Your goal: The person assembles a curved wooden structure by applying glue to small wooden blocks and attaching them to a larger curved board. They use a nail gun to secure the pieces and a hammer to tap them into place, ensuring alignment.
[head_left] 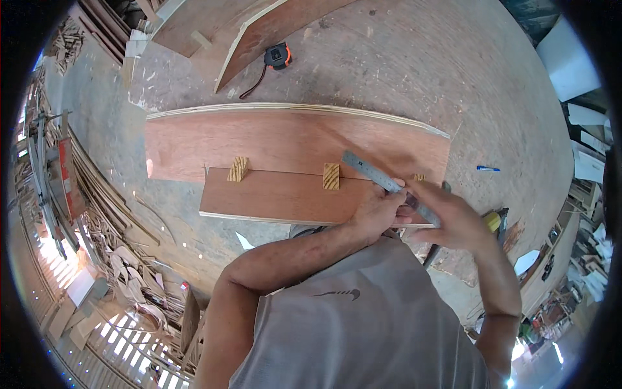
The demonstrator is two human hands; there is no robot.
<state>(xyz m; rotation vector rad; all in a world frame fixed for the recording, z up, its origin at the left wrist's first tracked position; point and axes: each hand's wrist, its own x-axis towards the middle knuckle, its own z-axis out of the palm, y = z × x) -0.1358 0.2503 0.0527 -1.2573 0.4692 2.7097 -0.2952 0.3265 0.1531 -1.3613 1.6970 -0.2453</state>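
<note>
A grey metal ruler [366, 170] lies slantwise over a narrow reddish plywood strip [278, 194]. My left hand [377, 212] is closed on the ruler near its middle, fingers curled around its edge. Motion blurs my right hand [453, 214], which is at the ruler's near right end; its fingers are smeared. Behind the narrow strip, and partly under it, is a longer plywood board [285, 139]. Two small striped wood blocks, a left one [238, 169] and a middle one [331, 176], stand along the seam. A third block [420, 177] shows partly beside my right hand.
A black and orange tape measure [278, 56] sits on the worn worktable [389, 58] beside upright plywood panels [256, 32]. A blue pen [488, 168] lies to the right. Near my right wrist is a yellow and black tool [495, 220]. Wood scraps [129, 272] crowd the left.
</note>
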